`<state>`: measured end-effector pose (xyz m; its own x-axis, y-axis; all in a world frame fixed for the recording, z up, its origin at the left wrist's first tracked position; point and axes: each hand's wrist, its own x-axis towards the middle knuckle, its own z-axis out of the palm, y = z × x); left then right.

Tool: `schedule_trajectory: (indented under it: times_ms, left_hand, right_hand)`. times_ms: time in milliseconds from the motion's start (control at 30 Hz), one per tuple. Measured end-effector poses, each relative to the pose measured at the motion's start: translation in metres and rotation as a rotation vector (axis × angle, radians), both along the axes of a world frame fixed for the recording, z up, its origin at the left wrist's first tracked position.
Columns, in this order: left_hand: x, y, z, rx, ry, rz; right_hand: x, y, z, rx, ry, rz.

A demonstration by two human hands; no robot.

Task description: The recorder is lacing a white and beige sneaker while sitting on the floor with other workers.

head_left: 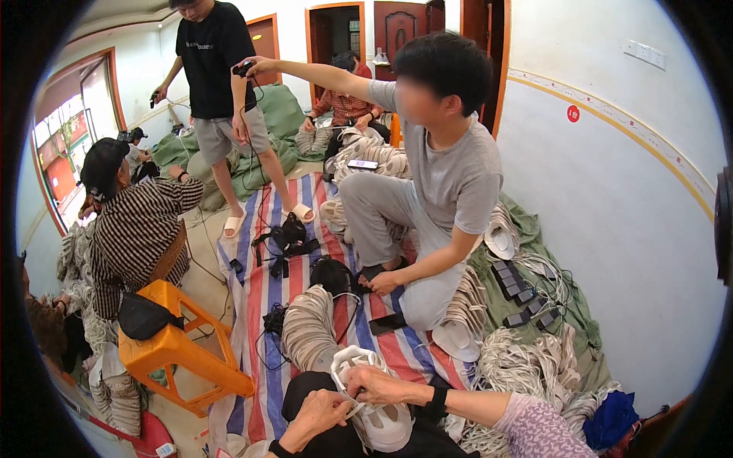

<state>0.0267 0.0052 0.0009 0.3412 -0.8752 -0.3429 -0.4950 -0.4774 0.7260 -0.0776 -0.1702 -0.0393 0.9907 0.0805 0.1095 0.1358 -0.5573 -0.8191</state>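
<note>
A white and beige shoe upper (384, 429) lies across my lap, its collar toward the far side. My left hand (321, 413) is at its left edge, fingers closed in a pinch on a white shoelace (356, 410). From the right, my right hand (382, 385) reaches over the upper with bent fingers closed on its edge near the lace holes. The fingertips of both hands are close together. Exactly what sits between the right fingertips is partly hidden. Just beyond the upper, a long row of nested beige shoe uppers (308, 328) lies on the striped sheet.
A striped sheet (256, 305) covers the floor. At left stands an orange stool (153, 353) with a black pouch (147, 316). A seated person (450, 168) stretches an arm toward a standing person (217, 69). White laces (527, 362), black blocks (511, 281) and a phone (387, 324) lie at right.
</note>
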Motion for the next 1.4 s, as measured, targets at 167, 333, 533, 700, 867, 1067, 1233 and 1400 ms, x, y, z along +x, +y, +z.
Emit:
schedule_trajectory:
  times_ms: [167,333,533,700,867,1067,1233,1400]
  left_hand:
    - [-0.004,0.000,-0.005,-0.056,0.017,0.082]
    - [-0.009,-0.004,-0.013,-0.128,-0.051,0.136]
    - [-0.019,0.006,-0.010,-0.217,-0.080,0.180]
    - [-0.041,0.018,0.010,-0.536,-0.322,0.200]
    - [-0.053,0.030,0.010,-0.518,-0.412,0.082]
    - [-0.049,0.025,0.003,-0.219,-0.437,0.092]
    - [-0.021,0.018,-0.017,-0.286,-0.418,-0.058]
    - [-0.002,-0.003,0.012,-0.050,0.157,0.173]
  right_hand:
    - [0.010,-0.005,-0.003,0.024,-0.102,0.014]
    - [0.012,-0.004,-0.008,-0.023,-0.054,0.027]
    - [-0.001,0.003,-0.002,-0.223,-0.298,-0.026]
    - [-0.022,-0.067,0.023,-0.481,-0.239,-0.302]
    - [-0.078,-0.174,0.038,-0.695,-0.085,-0.821]
    - [-0.073,-0.047,0.068,0.079,0.056,-0.507]
    - [-0.048,-0.037,0.036,-0.118,-0.293,-0.358]
    - [-0.037,-0.033,0.073,0.008,0.048,-0.360]
